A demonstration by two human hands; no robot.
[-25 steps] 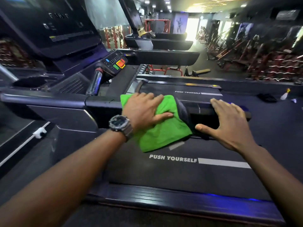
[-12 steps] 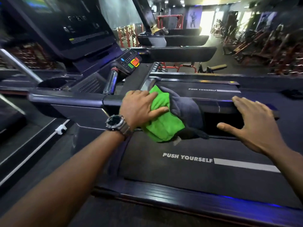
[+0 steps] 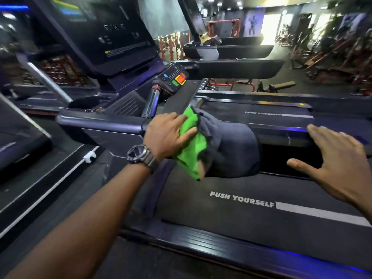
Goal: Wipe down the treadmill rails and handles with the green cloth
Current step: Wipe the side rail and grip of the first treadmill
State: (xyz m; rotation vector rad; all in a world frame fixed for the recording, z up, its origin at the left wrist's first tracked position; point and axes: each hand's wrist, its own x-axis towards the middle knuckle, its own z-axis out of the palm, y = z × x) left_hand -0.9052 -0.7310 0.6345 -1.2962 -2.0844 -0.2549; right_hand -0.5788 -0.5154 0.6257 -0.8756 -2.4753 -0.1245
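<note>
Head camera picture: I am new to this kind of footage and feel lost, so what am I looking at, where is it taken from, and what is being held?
The camera sits on a person's head and looks forward and down, so both arms reach in from the bottom. This is a gym, and the big dark machine is a treadmill; its belt reads PUSH YOURSELF. The left hand, with a wristwatch, has its grip on a green cloth with a grey underside, draped over the handrail. The right hand lies open on the same rail further along and holds nothing. Behind are the control buttons and a dark screen.
</note>
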